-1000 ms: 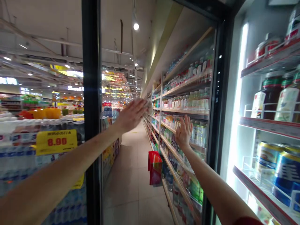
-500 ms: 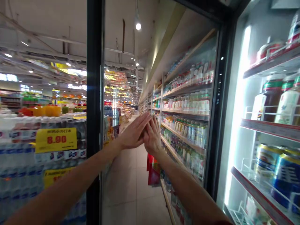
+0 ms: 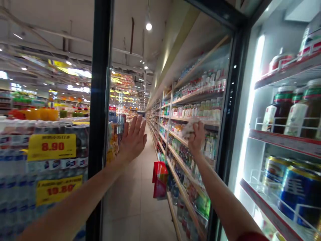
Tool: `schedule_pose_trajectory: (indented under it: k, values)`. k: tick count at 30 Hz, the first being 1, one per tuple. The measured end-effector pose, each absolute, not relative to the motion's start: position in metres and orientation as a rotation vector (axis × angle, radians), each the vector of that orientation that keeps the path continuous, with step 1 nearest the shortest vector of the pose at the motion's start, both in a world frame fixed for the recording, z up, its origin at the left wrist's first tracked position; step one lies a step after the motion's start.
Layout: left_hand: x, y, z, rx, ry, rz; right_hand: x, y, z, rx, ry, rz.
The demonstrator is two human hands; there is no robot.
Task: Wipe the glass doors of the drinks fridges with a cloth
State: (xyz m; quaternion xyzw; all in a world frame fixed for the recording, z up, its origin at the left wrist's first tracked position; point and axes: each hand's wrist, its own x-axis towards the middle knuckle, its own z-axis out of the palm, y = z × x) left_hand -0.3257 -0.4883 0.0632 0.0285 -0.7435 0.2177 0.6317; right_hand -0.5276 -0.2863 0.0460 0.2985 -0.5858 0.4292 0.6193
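Note:
A tall glass door [image 3: 136,197] in a black frame stands open in front of me. Against its pane my left hand [image 3: 133,138] lies flat, fingers stretched upward and holding nothing. Further right, my right hand [image 3: 197,139] grips a crumpled whitish cloth [image 3: 190,128] at the pane. Part of the cloth is hidden by the fingers. The shelves of bottles [image 3: 190,110] behind both hands show in the glass; I cannot tell how much is reflection.
At right, a lit cooler holds brown bottles [image 3: 281,112] and blue cans [image 3: 297,190] behind wire rails. Left of the door frame [image 3: 99,100], bottled drinks are stacked under a yellow price sign [image 3: 51,147]. A red box-like thing [image 3: 159,179] shows low beside the shelves.
My hands were together in the middle of the pane. Now they are apart: the left has moved left and spread its fingers, the right has moved right with the cloth.

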Motion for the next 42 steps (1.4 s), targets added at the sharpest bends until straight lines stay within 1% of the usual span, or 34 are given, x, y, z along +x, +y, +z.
schedule_pose_trajectory:
  k: [3,5,7,9,11,13,15,16,18,21,23,24,25,28,29,30,31,32,35,36,37,38,42]
  values:
    - [-0.326,-0.490,0.060,0.040,-1.673,0.514,-0.477,-0.338,0.051,0.871,-1.278,0.933]
    - [-0.325,-0.494,0.059,0.017,-1.672,0.541,-0.450,-0.366,0.055,0.855,-1.319,0.873]
    - [-0.323,-0.497,0.059,0.002,-1.676,0.561,-0.449,-0.369,0.058,0.815,-1.390,0.821]
    - [-0.321,-0.499,0.058,-0.004,-1.691,0.569,-0.473,-0.344,0.058,0.779,-1.468,0.825]
    - [-0.321,-0.498,0.057,0.006,-1.715,0.558,-0.511,-0.305,0.058,0.661,-1.531,0.954]
    - [-0.321,-0.497,0.056,0.028,-1.734,0.539,-0.543,-0.274,0.062,0.430,-1.523,1.177]
    - [-0.322,-0.495,0.055,0.045,-1.736,0.532,-0.550,-0.269,0.066,0.303,-1.462,1.299]
    - [-0.323,-0.494,0.055,0.048,-1.731,0.533,-0.543,-0.277,0.068,0.338,-1.426,1.297]
    - [-0.323,-0.494,0.054,0.042,-1.722,0.539,-0.513,-0.307,0.065,0.571,-1.355,1.185]
    - [-0.321,-0.496,0.054,0.012,-1.717,0.548,-0.472,-0.346,0.050,1.026,-1.312,0.813]
    - [-0.319,-0.497,0.055,0.001,-1.722,0.557,-0.473,-0.344,0.040,1.091,-1.342,0.682]
    - [-0.318,-0.497,0.055,0.001,-1.725,0.561,-0.483,-0.333,0.037,1.028,-1.374,0.708]
    - [-0.317,-0.497,0.055,0.003,-1.728,0.561,-0.497,-0.318,0.036,0.887,-1.408,0.809]
    - [-0.316,-0.494,0.054,0.020,-1.739,0.543,-0.536,-0.281,0.046,0.332,-1.437,1.205]
    - [-0.316,-0.493,0.054,0.024,-1.739,0.536,-0.539,-0.279,0.050,0.224,-1.433,1.275]
    - [-0.317,-0.493,0.054,0.027,-1.737,0.533,-0.536,-0.283,0.052,0.206,-1.434,1.283]
    - [-0.317,-0.492,0.053,0.028,-1.736,0.531,-0.526,-0.292,0.052,0.291,-1.445,1.224]
    - [-0.317,-0.492,0.053,0.024,-1.733,0.531,-0.513,-0.304,0.050,0.466,-1.454,1.100]
    - [-0.318,-0.495,0.053,0.009,-1.735,0.534,-0.478,-0.337,0.036,1.102,-1.375,0.555]
    - [-0.318,-0.496,0.053,0.006,-1.736,0.539,-0.475,-0.340,0.032,1.194,-1.342,0.448]
    - [-0.318,-0.497,0.053,0.004,-1.734,0.545,-0.479,-0.337,0.030,1.200,-1.336,0.424]
    - [-0.318,-0.498,0.053,0.003,-1.732,0.551,-0.488,-0.330,0.031,1.117,-1.363,0.486]
    - [-0.317,-0.497,0.053,-0.005,-1.727,0.543,-0.526,-0.296,0.050,0.410,-1.464,1.068]
